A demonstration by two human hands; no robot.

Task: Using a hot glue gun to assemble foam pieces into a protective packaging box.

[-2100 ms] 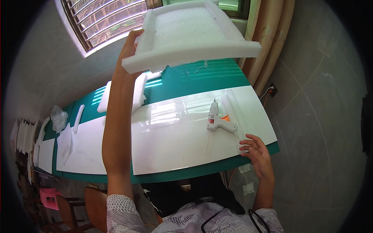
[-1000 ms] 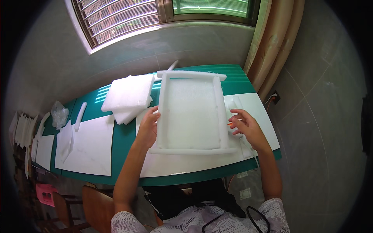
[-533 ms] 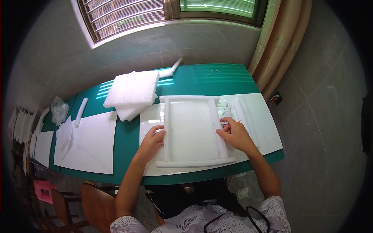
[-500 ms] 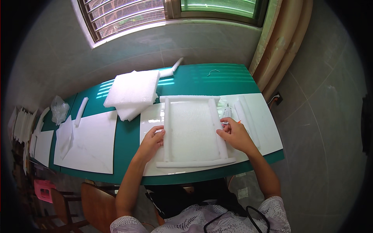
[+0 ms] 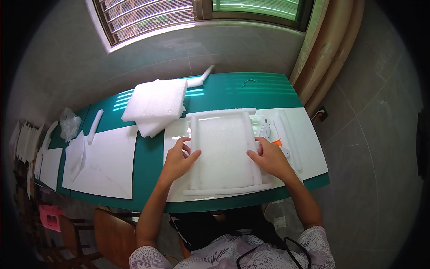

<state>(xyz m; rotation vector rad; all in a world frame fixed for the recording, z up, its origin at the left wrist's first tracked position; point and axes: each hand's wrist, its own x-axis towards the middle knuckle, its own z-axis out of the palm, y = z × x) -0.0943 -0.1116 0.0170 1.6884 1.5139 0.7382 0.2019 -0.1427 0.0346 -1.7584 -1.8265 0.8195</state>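
A white foam sheet edged with round foam strips forms a shallow tray (image 5: 224, 152) in front of me. At its left side my left hand (image 5: 180, 160) grips the strip, thumb over the top and fingers outside. My right hand (image 5: 268, 158) holds the opposite strip in the same way, its thumb toward the inside. Just beyond the right hand lies a white glue gun (image 5: 265, 130) with an orange part, half hidden by that hand. Both the tray and the glue gun rest on a glossy white board (image 5: 309, 152).
Loose foam strips (image 5: 289, 139) lie on the board's right. Stacked foam sheets (image 5: 154, 103) sit behind on the green table (image 5: 233, 89). Toward the left are another white board (image 5: 107, 170), a short foam strip (image 5: 95, 127) and a clear plastic bag (image 5: 69, 123). A wooden chair (image 5: 114, 233) stands below.
Both thumbs have moved up and inward over the tray's side strips. My right hand has shifted slightly, showing more of the glue gun's orange part. The tray stays nearly in place.
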